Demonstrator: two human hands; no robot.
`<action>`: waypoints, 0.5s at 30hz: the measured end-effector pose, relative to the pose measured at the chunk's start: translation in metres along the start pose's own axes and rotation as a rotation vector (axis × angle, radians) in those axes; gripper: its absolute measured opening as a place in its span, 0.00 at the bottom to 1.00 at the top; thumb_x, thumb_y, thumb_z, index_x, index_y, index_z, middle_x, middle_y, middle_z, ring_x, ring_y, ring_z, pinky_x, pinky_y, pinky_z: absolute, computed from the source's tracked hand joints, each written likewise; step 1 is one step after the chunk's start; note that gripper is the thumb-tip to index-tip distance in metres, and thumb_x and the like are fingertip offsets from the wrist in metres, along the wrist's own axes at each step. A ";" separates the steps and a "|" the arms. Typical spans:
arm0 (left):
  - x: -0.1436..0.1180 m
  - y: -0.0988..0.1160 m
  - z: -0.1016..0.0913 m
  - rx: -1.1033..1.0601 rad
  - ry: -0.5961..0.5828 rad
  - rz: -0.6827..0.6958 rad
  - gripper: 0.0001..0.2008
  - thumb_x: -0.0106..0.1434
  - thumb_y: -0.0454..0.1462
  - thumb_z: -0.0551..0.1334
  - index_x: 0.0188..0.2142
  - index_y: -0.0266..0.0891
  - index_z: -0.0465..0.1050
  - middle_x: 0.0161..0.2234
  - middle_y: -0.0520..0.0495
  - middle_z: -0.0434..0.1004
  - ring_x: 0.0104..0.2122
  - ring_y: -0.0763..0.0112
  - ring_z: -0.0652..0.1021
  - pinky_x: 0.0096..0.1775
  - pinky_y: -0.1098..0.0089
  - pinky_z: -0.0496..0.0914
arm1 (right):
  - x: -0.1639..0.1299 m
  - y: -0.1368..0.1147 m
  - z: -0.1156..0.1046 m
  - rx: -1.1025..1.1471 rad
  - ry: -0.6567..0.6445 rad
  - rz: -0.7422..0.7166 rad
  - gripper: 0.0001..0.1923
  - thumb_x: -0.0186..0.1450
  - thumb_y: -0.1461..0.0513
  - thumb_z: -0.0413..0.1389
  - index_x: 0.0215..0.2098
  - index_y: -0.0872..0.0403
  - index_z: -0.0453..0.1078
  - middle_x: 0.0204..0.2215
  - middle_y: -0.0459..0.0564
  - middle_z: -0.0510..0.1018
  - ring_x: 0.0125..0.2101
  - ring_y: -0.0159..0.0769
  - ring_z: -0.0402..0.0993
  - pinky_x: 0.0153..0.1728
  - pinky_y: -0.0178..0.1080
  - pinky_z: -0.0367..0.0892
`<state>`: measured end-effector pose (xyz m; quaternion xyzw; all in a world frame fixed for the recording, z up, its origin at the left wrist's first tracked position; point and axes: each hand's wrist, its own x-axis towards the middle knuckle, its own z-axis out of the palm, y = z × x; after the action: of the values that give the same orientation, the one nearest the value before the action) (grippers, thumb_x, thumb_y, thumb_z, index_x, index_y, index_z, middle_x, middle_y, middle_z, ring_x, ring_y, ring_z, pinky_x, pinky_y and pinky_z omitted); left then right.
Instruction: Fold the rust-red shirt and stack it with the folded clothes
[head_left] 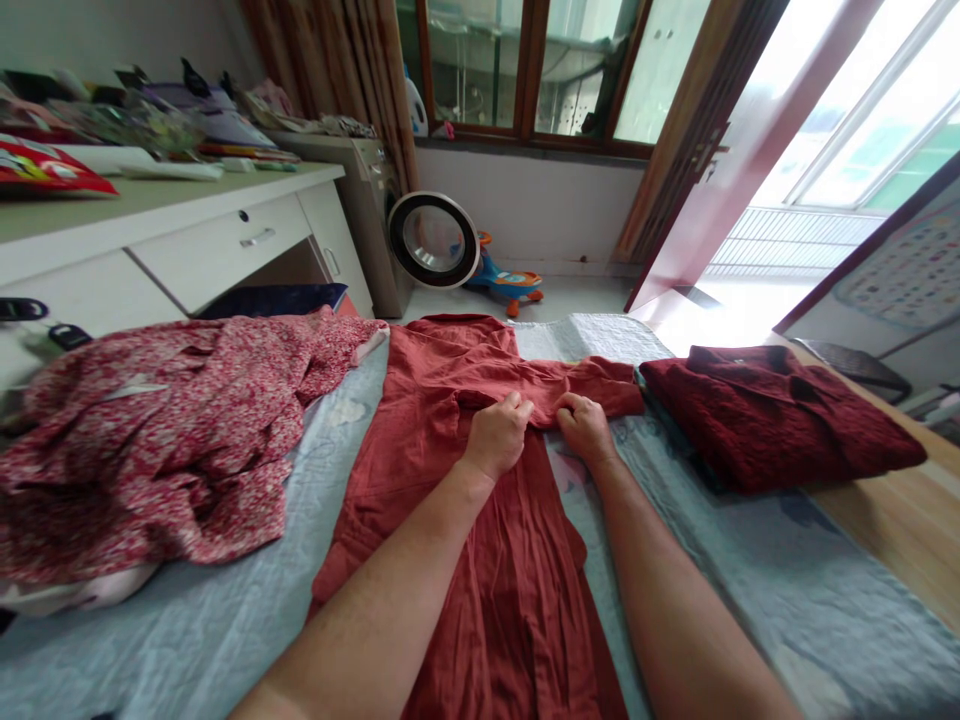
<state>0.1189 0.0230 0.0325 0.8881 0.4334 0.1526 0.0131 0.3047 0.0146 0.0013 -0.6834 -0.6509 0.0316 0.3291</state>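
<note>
Floral red garment point(150, 440) heaped at 9 o'clock on the pale blue quilt point(225, 620), untouched. Rust-red dress point(480, 560) spread flat down the centre, 6 to 12 o'clock. Left hand point(496, 436) curled, fingers pinching a fold of the dress near its waist. Right hand point(585, 428) just beside it, likewise closed on the gathered cloth where a sleeve crosses toward 2 o'clock. Folded dark red shirt point(772, 420) lies at 3 o'clock. Step in hand looks like folding the sleeve inward; next move likely needs smoothing the crease flat.
</note>
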 end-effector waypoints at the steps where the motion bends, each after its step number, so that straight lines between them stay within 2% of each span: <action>1: 0.000 0.000 0.001 -0.003 -0.020 0.015 0.13 0.68 0.31 0.49 0.41 0.41 0.71 0.40 0.45 0.71 0.36 0.67 0.77 0.35 0.70 0.70 | 0.000 0.001 0.000 0.000 0.007 0.010 0.10 0.58 0.65 0.48 0.25 0.52 0.71 0.24 0.47 0.76 0.28 0.36 0.69 0.34 0.36 0.61; 3: 0.000 -0.001 0.004 -0.011 -0.048 0.027 0.12 0.67 0.30 0.51 0.40 0.41 0.72 0.40 0.45 0.71 0.38 0.67 0.76 0.37 0.70 0.71 | 0.001 0.005 0.000 -0.028 0.052 0.020 0.11 0.61 0.64 0.48 0.28 0.53 0.72 0.26 0.49 0.76 0.30 0.37 0.69 0.36 0.37 0.61; 5: 0.001 -0.004 0.007 -0.018 -0.047 0.033 0.11 0.66 0.31 0.52 0.39 0.41 0.73 0.40 0.45 0.71 0.40 0.67 0.75 0.40 0.69 0.71 | 0.001 0.009 0.002 -0.090 0.111 0.020 0.10 0.61 0.62 0.51 0.34 0.54 0.74 0.33 0.52 0.77 0.35 0.40 0.69 0.40 0.39 0.61; 7: 0.001 -0.006 0.010 -0.020 -0.036 0.046 0.10 0.66 0.32 0.54 0.39 0.42 0.74 0.40 0.45 0.71 0.41 0.66 0.74 0.42 0.69 0.71 | 0.000 0.011 0.003 -0.165 0.136 0.038 0.15 0.60 0.60 0.55 0.44 0.56 0.74 0.41 0.56 0.76 0.40 0.44 0.67 0.44 0.42 0.60; 9: 0.002 -0.008 0.012 -0.011 -0.031 0.060 0.10 0.67 0.34 0.54 0.38 0.42 0.75 0.38 0.46 0.71 0.41 0.65 0.74 0.43 0.68 0.70 | 0.000 0.012 0.004 -0.227 0.112 0.079 0.22 0.60 0.60 0.57 0.52 0.56 0.71 0.46 0.57 0.75 0.42 0.46 0.66 0.45 0.44 0.59; 11: 0.002 -0.008 0.012 0.004 -0.033 0.076 0.12 0.68 0.34 0.53 0.38 0.43 0.75 0.37 0.46 0.71 0.39 0.65 0.73 0.41 0.67 0.69 | 0.000 0.013 0.005 -0.260 0.062 0.110 0.20 0.61 0.60 0.57 0.52 0.55 0.72 0.44 0.57 0.75 0.41 0.46 0.66 0.44 0.43 0.59; 15: 0.001 -0.005 0.008 0.031 -0.024 0.087 0.14 0.68 0.35 0.52 0.37 0.42 0.76 0.37 0.44 0.72 0.39 0.63 0.72 0.41 0.64 0.68 | 0.004 0.016 0.005 -0.255 0.021 0.125 0.10 0.62 0.63 0.55 0.38 0.53 0.77 0.36 0.54 0.75 0.37 0.41 0.67 0.41 0.40 0.60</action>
<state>0.1182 0.0280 0.0242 0.9079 0.3967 0.1356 -0.0021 0.3170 0.0214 -0.0084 -0.7592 -0.6023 -0.0379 0.2437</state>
